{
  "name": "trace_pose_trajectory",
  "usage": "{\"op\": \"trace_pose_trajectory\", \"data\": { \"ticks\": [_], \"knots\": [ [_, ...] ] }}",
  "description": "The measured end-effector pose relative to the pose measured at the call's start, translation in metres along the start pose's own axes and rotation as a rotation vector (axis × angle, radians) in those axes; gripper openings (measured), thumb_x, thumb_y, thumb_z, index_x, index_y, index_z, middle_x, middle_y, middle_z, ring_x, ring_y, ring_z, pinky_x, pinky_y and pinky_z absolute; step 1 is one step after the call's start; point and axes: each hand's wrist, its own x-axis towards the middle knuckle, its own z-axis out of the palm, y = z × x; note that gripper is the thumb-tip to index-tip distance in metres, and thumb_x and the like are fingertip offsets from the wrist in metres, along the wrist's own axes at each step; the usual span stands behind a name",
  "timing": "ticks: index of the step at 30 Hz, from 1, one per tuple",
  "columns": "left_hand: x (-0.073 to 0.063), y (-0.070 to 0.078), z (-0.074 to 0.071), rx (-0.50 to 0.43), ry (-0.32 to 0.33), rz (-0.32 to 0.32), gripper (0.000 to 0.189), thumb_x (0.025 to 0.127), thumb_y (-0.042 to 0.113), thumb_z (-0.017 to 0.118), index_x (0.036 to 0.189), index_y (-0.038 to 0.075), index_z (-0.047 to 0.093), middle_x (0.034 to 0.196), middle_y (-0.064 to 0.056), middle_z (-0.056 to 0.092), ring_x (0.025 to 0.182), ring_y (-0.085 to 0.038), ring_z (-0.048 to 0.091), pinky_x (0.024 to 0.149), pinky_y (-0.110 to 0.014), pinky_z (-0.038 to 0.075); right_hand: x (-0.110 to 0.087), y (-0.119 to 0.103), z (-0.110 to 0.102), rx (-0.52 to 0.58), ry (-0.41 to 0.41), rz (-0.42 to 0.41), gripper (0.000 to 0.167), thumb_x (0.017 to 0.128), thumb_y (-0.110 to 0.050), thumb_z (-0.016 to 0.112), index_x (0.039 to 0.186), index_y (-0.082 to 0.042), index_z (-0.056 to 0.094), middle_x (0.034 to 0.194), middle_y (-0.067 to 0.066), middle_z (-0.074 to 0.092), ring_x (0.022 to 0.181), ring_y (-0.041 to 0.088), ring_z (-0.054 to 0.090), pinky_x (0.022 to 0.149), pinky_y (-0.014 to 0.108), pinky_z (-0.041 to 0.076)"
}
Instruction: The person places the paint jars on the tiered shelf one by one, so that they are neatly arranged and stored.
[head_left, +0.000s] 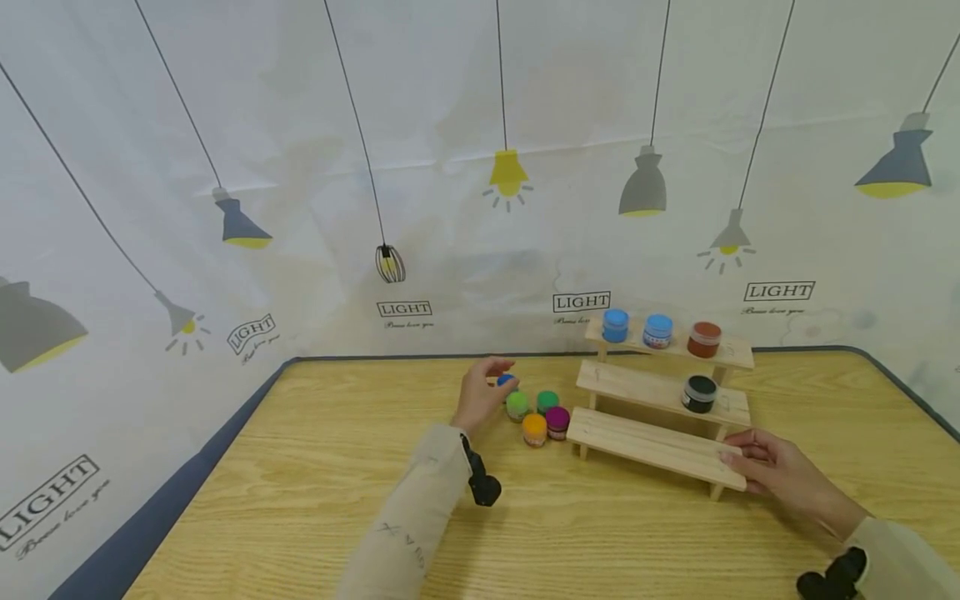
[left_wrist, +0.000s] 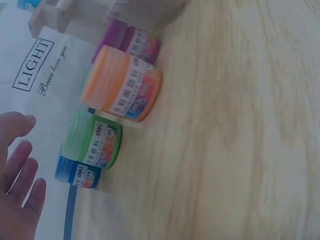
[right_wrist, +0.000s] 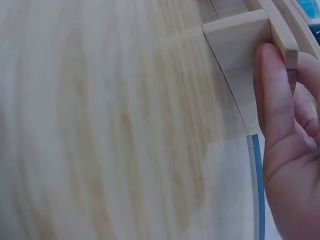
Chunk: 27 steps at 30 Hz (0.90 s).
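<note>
Head view suggests reaching: the spread left hand (head_left: 477, 400) should next close around the round blue plastic jar (head_left: 506, 380), while the right hand (head_left: 793, 477) pinches the three-tier wooden rack (head_left: 645, 442).

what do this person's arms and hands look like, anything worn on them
Both arms wear long, pale cream sleeves. The left sleeve has small, dark, scribble-like markings; the right sleeve shows none in view. A chunky black device sits at each wrist, on the left and right. The left hand and right hand are gloveless.
</note>
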Motion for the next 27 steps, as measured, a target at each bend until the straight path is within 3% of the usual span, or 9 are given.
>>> {"op": "trace_pose_trajectory", "data": {
  "ticks": [9, 16, 22, 27],
  "knots": [
    [0.004, -0.009, 0.005, 0.081, 0.008, -0.025, 0.032, 0.081, 0.008, 0.063, 0.112, 0.003, 0.059, 0.113, -0.012, 0.053, 0.108, -0.031, 0.044, 0.090, -0.040, 0.037, 0.001, 0.000, 0.001, -0.015, 0.020, 0.040, 0.046, 0.093, -0.024, 0.046, 0.118, 0.015, 0.038, 0.096, 0.009, 0.058, 0.076, 0.007, 0.055, 0.062, 0.031, 0.049],
    [0.006, -0.017, 0.000, 0.103, -0.079, -0.043, 0.039, 0.083, 0.013, 0.062, 0.120, 0.001, 0.053, 0.121, -0.013, 0.050, 0.109, -0.028, 0.044, 0.091, -0.040, 0.036, 0.001, -0.001, 0.001, -0.021, 0.022, 0.009, 0.046, 0.094, -0.022, 0.045, 0.117, 0.016, 0.037, 0.096, 0.011, 0.058, 0.074, 0.007, 0.054, 0.059, 0.030, 0.048],
    [0.008, -0.018, 0.000, 0.075, -0.174, -0.134, 0.041, 0.088, 0.016, 0.057, 0.126, 0.005, 0.048, 0.127, -0.011, 0.044, 0.113, -0.027, 0.042, 0.093, -0.040, 0.036, 0.001, 0.000, 0.000, -0.015, 0.012, -0.017, 0.044, 0.094, -0.021, 0.045, 0.116, 0.017, 0.037, 0.094, 0.009, 0.058, 0.072, 0.007, 0.053, 0.057, 0.029, 0.048],
    [0.009, -0.019, 0.001, 0.080, -0.200, -0.163, 0.040, 0.089, 0.016, 0.055, 0.127, 0.007, 0.047, 0.128, -0.012, 0.043, 0.112, -0.028, 0.043, 0.092, -0.040, 0.037, 0.001, 0.000, 0.000, -0.015, 0.003, -0.018, 0.045, 0.094, -0.021, 0.044, 0.117, 0.017, 0.036, 0.094, 0.008, 0.058, 0.073, 0.007, 0.054, 0.058, 0.030, 0.048]
  ]
}}
